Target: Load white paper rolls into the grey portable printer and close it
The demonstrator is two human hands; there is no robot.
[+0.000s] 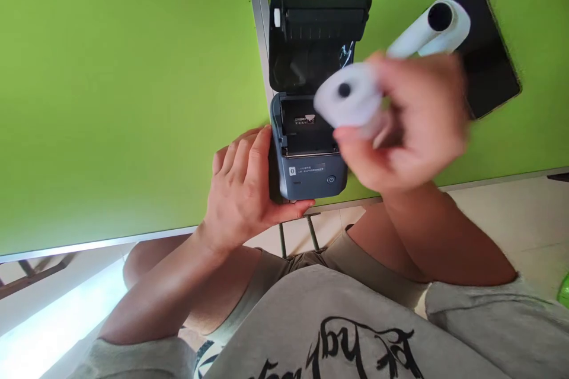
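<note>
A dark blue-grey label printer [311, 183] sits near the table's front edge, its black lid [293, 62] swung up and back. My left hand [242, 189] holds the printer, with fingers along its left side and the thumb across its front edge. Above the right part of the open compartment [297, 136], my right hand [413, 118] grips a small white paper roll [349, 103] with a dark core hole, between thumb and fingers. Both the roll and this hand are blurred. The hand hides the printer's upper right side.
Beyond my right hand, a larger white roll [420, 26] with a dark hollow core lies partly over a black tablet-like slab [493, 53]. The green table [124, 95] has a grey metal seam [258, 12] and a metal front edge [98, 241].
</note>
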